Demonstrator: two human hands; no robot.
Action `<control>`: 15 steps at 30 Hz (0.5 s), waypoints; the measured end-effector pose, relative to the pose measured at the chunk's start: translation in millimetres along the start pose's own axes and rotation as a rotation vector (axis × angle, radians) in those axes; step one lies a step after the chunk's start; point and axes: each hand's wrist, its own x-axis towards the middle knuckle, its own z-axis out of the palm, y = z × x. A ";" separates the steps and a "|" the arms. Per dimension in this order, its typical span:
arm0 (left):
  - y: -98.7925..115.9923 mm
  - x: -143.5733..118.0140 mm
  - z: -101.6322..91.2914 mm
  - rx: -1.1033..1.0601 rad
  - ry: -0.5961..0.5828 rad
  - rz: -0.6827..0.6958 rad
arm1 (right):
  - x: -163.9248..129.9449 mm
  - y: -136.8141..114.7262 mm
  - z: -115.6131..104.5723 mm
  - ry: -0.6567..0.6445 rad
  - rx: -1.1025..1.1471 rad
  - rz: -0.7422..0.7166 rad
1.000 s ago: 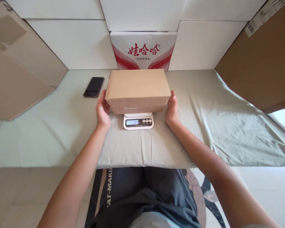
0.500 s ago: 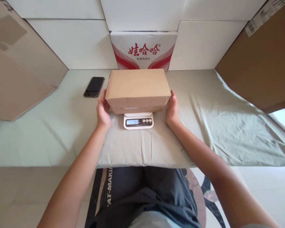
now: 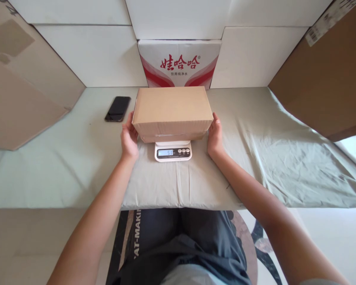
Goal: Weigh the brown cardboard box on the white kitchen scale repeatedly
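Box: cardboard box point(image 3: 172, 113) rests centred on scale point(image 3: 173, 151), display clear at 6 o'clock.
Hands: left hand point(image 3: 128, 136) and right hand point(image 3: 215, 134) open, flanking the box ends at 9 and 3 o'clock.

Plain brown cardboard box point(image 3: 172, 107), closed up, sitting flat on a little white scale point(image 3: 173, 151) so it overhangs both sides. Scale's on the grey-green cloth, its display poking out front, reading 51.

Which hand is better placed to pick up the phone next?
Left. The left hand rests at the cardboard box's left end, on the side where the phone lies. The right hand is beyond the box.
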 end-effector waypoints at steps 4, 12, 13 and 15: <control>-2.2 0.7 -1.0 0.018 -0.017 0.037 | -0.1 -0.3 0.1 0.003 0.006 -0.002; -1.3 -0.5 -1.2 -0.019 -0.032 0.008 | -0.1 -3.0 0.1 -0.009 -0.009 0.001; 0.0 -1.2 -0.8 -0.029 -0.032 0.003 | -0.6 -3.5 0.4 -0.004 -0.007 0.000; 2.6 -2.9 -0.2 -0.039 -0.047 0.008 | -1.7 -4.6 0.9 -0.013 -0.010 -0.003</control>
